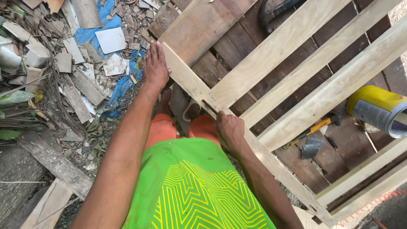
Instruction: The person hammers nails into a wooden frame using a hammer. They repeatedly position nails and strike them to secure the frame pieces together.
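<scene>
A pale wooden slatted frame (308, 55) lies tilted over dark brown boards (226, 41). My left hand (155, 65) rests flat on the near rail's upper end, fingers stretched along the wood. Lower down the same rail, my right hand (230, 129) grips its edge. A green patterned shirt and orange shorts fill the lower middle of the view.
A yellow tin (382, 110) lies on its side at right with a stick in it. A claw hammer (276, 11) lies on the boards at the top, a yellow-handled tool (312, 129) under the slats. Wood scraps, blue sheeting and leaves (77, 52) cover the ground at left.
</scene>
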